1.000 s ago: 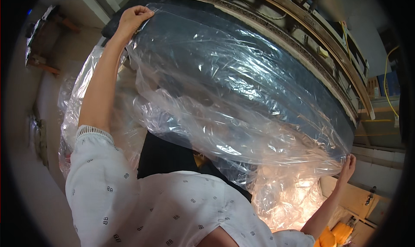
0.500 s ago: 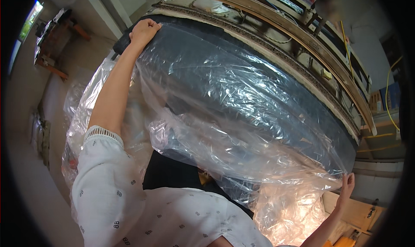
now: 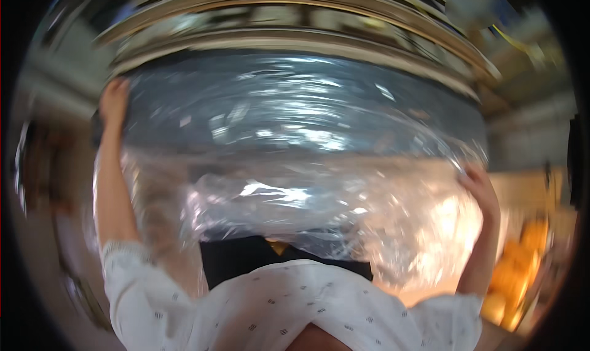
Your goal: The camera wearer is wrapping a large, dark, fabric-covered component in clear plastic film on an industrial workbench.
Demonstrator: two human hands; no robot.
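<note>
A wide sheet of clear plastic film point(image 3: 264, 191) stretches between my two hands, wrinkled and shiny. Its far part lies over a dark grey panel or cloth point(image 3: 184, 65), and its near part hangs toward my body. At the far left corner my left hand point(image 3: 114, 102) is closed on the film's edge. On the right, a little nearer to me, my right hand point(image 3: 479, 185) pinches the film's other edge, its fingers partly blurred. Motion smears much of the picture.
Behind the dark surface runs a long frame with wooden rails point(image 3: 295, 0). Orange-yellow objects point(image 3: 522, 265) stand low on the right, too blurred to name. A yellow cord point(image 3: 507, 37) hangs at the far right.
My view has turned, so the frame now lies nearly level across the top. My left hand appears lower and further left, my right hand higher; both keep hold of the film.
</note>
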